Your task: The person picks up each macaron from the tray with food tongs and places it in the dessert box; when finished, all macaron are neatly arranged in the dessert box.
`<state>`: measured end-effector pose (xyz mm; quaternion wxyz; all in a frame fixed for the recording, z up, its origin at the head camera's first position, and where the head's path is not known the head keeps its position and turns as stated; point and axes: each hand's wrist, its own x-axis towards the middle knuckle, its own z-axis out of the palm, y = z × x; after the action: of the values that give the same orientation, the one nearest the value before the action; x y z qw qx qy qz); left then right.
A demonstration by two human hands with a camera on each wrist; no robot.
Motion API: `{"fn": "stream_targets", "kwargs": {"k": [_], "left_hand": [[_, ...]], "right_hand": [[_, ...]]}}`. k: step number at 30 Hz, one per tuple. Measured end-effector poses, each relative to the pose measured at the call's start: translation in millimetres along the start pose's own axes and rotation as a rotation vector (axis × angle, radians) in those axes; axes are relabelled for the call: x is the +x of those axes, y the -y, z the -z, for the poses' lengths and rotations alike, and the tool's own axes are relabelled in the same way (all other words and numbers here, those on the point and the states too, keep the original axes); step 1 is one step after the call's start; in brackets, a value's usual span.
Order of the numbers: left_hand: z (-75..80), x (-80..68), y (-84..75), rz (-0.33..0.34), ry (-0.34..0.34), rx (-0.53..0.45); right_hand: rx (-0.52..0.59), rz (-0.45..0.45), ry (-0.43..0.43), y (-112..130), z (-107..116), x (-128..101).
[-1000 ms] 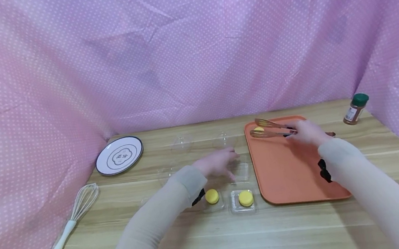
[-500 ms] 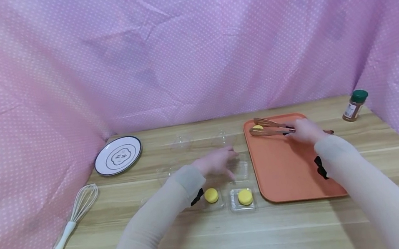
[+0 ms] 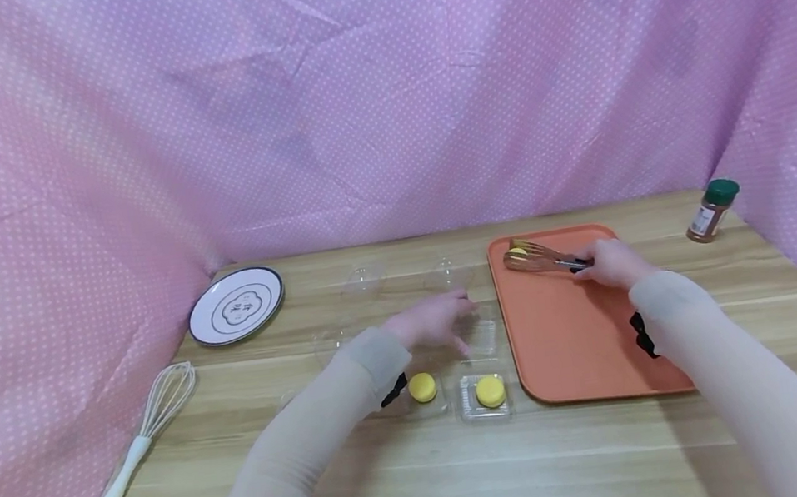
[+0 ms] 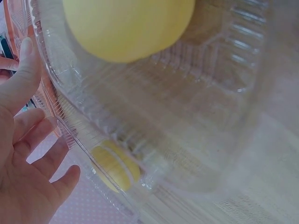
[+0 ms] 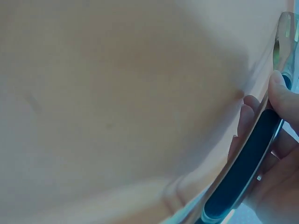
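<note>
Two macarons [image 3: 490,392] boxed, 6 o'clock; third macaron [image 3: 517,252] unboxed on tray [image 3: 585,341], 11 o'clock. My right hand [image 3: 615,262] grips tongs [image 3: 540,261]; left hand [image 3: 433,324] splayed.

tongs [image 3: 559,263]: handles partly covered by my right hand [image 3: 614,263]. jar label [image 3: 702,221]: too small for me to read. nearer yellow macaron [image 4: 128,28]: cut off by left wrist view's top edge.

Booth-like workspace, pink polka-dot cloth [image 3: 379,100], wooden table [image 3: 473,474]
</note>
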<state>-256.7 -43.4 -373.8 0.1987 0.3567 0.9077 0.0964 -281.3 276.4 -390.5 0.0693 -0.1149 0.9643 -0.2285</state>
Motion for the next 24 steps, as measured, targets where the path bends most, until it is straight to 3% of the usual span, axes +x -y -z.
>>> {"fn": "stream_targets", "kwargs": {"k": [24], "left_hand": [[-0.5,0.6,1.5,-0.001,0.002,-0.009]], "right_hand": [[-0.007,0.029,-0.037,9,-7,-15]]}}
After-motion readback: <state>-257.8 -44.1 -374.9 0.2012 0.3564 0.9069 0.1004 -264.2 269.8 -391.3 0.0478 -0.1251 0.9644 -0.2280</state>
